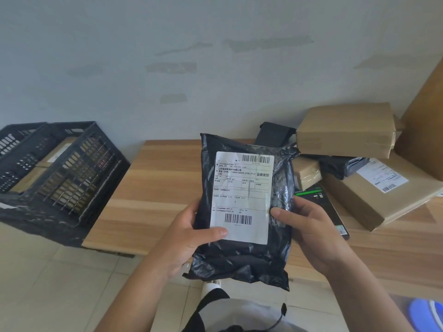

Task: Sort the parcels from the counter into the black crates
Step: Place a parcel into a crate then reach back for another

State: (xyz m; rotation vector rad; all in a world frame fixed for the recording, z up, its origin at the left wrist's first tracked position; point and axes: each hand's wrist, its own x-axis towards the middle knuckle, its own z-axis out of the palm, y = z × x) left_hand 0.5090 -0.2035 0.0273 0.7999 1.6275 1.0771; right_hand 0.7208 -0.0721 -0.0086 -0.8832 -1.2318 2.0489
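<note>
I hold a black plastic mailer parcel (249, 257) upright in front of me, its white shipping label facing me. My left hand (187, 236) grips its left edge, thumb across the label's lower corner. My right hand (309, 228) grips the right edge, thumb on the label's side. The parcel hangs above the front of the wooden counter (155, 188). Two black crates (72, 178) stand to the left of the counter, with brown cardboard boxes inside them.
More parcels are piled at the counter's right end: a large cardboard box (345, 130) on top, a labelled flat box (374, 195), a small taped box (308, 172), black mailers (273, 134) and a dark green-striped box (318, 195). Tiled floor lies below the counter.
</note>
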